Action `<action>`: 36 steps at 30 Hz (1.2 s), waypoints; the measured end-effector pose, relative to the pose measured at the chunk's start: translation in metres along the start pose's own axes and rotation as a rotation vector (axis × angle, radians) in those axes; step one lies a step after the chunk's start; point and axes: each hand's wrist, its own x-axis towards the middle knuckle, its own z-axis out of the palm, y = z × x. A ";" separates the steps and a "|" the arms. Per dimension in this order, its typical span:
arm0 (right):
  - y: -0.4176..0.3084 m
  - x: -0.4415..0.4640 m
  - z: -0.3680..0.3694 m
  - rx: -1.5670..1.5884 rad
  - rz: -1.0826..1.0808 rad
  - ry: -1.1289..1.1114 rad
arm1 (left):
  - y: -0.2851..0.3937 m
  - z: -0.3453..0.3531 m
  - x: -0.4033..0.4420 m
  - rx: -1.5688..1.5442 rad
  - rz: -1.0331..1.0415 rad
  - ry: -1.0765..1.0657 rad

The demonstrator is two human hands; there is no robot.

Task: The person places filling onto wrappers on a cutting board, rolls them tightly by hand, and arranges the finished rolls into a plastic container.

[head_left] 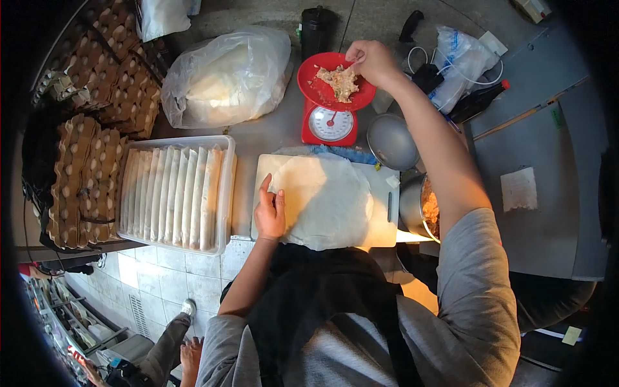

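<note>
My left hand [269, 213] rests with fingers apart on the left edge of a round, thin, whitish wrapper sheet [332, 203]. That sheet lies on a pale cutting board [386, 237] in front of me. My right hand [373, 63] reaches to the far rim of a red dish [314, 91], its fingers pinched together. What they grip, if anything, I cannot make out. A clump of pale, chunky filling [340, 82] sits in the dish. Under the dish stands a red kitchen scale [330, 124] with a round dial.
Left of the board, a clear plastic container [227, 193] holds several long white rolls. Egg trays [80, 180] stack at far left. A plastic bag [229, 77] lies behind. Right are a metal bowl [392, 142], a pot of orange filling [412, 206] and a dark bottle [480, 103].
</note>
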 end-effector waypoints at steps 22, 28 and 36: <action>0.068 -0.312 -0.081 1.005 0.516 0.538 | -0.004 0.001 0.003 -0.053 0.013 -0.092; 0.115 -0.344 -0.039 -0.075 0.732 0.214 | -0.005 0.000 0.001 -0.069 0.022 -0.123; 0.025 -0.154 -0.041 0.511 0.260 0.258 | -0.001 -0.003 0.002 -0.014 0.031 -0.109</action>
